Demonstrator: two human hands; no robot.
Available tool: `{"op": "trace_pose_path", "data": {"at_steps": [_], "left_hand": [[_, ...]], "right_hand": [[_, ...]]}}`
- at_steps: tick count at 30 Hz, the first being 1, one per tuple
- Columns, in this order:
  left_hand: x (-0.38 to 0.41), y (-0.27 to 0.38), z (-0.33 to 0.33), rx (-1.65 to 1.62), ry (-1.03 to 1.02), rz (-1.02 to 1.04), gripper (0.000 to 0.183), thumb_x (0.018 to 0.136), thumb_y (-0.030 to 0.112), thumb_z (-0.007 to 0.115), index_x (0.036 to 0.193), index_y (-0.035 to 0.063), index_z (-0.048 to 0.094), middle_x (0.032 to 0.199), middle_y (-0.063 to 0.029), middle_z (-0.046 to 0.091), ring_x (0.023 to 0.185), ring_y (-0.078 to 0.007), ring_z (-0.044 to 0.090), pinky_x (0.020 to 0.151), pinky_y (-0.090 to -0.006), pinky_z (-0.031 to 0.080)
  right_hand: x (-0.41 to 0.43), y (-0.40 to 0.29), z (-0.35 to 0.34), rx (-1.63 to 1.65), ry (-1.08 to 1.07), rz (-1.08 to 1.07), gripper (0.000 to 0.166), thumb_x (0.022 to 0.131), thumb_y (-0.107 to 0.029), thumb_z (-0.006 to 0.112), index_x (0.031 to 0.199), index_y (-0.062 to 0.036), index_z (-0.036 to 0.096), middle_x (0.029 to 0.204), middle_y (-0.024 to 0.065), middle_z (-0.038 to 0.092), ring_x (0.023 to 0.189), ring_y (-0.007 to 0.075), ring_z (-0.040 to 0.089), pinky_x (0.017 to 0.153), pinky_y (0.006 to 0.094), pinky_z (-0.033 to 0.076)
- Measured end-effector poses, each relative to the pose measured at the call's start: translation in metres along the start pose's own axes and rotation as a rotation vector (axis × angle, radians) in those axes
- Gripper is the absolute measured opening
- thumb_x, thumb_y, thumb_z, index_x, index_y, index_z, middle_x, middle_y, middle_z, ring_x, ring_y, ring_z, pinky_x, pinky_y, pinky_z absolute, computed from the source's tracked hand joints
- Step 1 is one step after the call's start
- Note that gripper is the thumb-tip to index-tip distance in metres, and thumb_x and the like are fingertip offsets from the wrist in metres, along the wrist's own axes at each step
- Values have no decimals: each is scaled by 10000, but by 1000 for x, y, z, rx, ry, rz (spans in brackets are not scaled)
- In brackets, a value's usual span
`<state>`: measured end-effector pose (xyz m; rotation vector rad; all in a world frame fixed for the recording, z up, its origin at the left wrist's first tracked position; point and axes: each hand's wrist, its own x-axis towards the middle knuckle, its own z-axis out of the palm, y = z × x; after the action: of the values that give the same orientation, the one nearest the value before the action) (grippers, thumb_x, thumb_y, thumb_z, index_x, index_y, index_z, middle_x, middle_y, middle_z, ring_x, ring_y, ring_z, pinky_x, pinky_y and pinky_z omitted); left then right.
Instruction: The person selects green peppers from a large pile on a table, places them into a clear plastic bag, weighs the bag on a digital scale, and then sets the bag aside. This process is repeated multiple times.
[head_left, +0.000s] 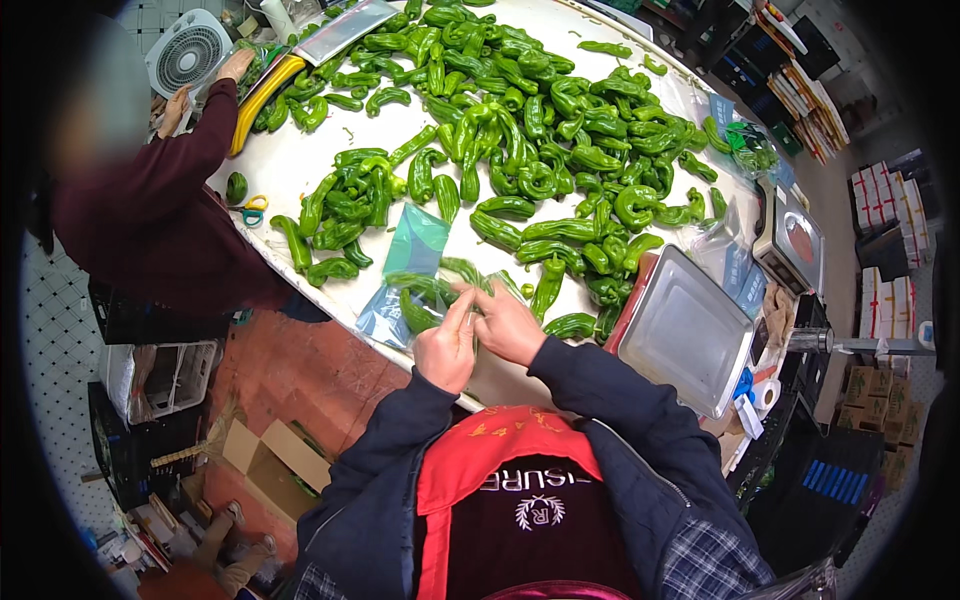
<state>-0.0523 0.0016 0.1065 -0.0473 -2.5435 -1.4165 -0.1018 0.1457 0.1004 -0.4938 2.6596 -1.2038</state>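
Note:
My left hand (448, 346) and my right hand (508, 324) meet at the near edge of the table, fingertips together, pinching the clear plastic of a bag (439, 294). Several green peppers lie inside or under the clear plastic; which ones are inside is hard to tell. Blue-green printed film (415, 240) extends beyond the bag. Just past my hands, a large heap of green peppers (592, 161) spreads over the white tabletop, with a smaller cluster (352, 199) to the left. The metal pan of a scale (686, 330) stands to the right of my right hand.
A co-worker (172, 195) in a dark sleeve handles greens at the left, beside a yellow-edged tray (262, 101). Scissors (253, 210) lie at the left edge. A second scale (796, 236), bagged peppers (750, 150) and a paper roll (766, 394) are on the right. An open cardboard box (277, 469) stands below.

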Motion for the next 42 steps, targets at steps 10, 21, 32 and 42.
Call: {"op": "trace_pose_path", "data": {"at_steps": [10, 21, 32, 42], "left_hand": [[2, 13, -3, -91, -154, -132, 297, 1045, 114, 578, 1309, 2, 657, 1028, -243, 740, 908, -192, 743, 781, -323, 548], [14, -36, 28, -201, -61, -76, 304, 1026, 198, 625, 1292, 61, 674, 961, -206, 737, 738, -306, 733, 670, -366, 548], [9, -12, 6, -151, -253, -5, 452, 931, 233, 758, 1343, 93, 637, 574, -78, 493, 489, -210, 500, 516, -351, 424], [3, -1, -15, -415, -37, -228, 251, 968, 41, 656, 1215, -3, 673, 685, -10, 555, 585, -97, 470, 548, -277, 411]], "right_hand": [[64, 34, 41, -249, -86, -160, 642, 846, -140, 649, 1465, -254, 523, 1246, 303, 484, 981, 470, 605, 735, 584, 516], [29, 76, -84, 45, 76, -103, 117, 895, -138, 694, 964, -55, 736, 771, 154, 673, 717, 359, 694, 652, 426, 554], [85, 176, -109, -930, 26, 53, 289, 775, -111, 671, 1062, -97, 703, 1100, 123, 657, 1097, 322, 589, 901, 481, 466], [27, 59, -133, 342, 83, 136, 449, 924, -272, 720, 1226, 44, 618, 935, 123, 706, 808, 199, 654, 727, 356, 526]]}}
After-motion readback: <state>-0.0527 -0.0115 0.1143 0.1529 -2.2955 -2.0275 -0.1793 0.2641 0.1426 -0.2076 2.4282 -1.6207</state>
